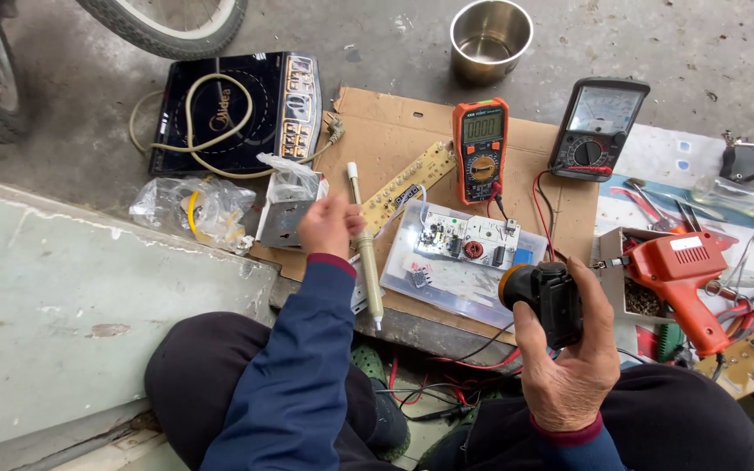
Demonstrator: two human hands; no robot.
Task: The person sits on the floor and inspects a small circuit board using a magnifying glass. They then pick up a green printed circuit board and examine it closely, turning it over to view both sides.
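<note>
Hands work over a sheet of cardboard (569, 196) laid on the concrete floor. The left hand (329, 225) has its fingers closed around a pale, pen-like soldering tool (365, 253), held upright with one end above the hand and the other pointing down toward the knees. The right hand (569, 362) grips a small black lamp with an orange rim (541, 295), its face turned toward a circuit board (469, 240) that lies on a clear plastic tray (447, 292) just beside both hands.

An orange meter (480, 148) and a black dial meter (597, 126) rest beyond the board, with a red soldering gun (682, 275) to the right. A steel pot (490, 37) stands farther off.

Judging from this, good work means aiming the lamp squarely at the board so no shadow falls on the parts, steadying the left wrist, and keeping the tool clear of the meter leads.
</note>
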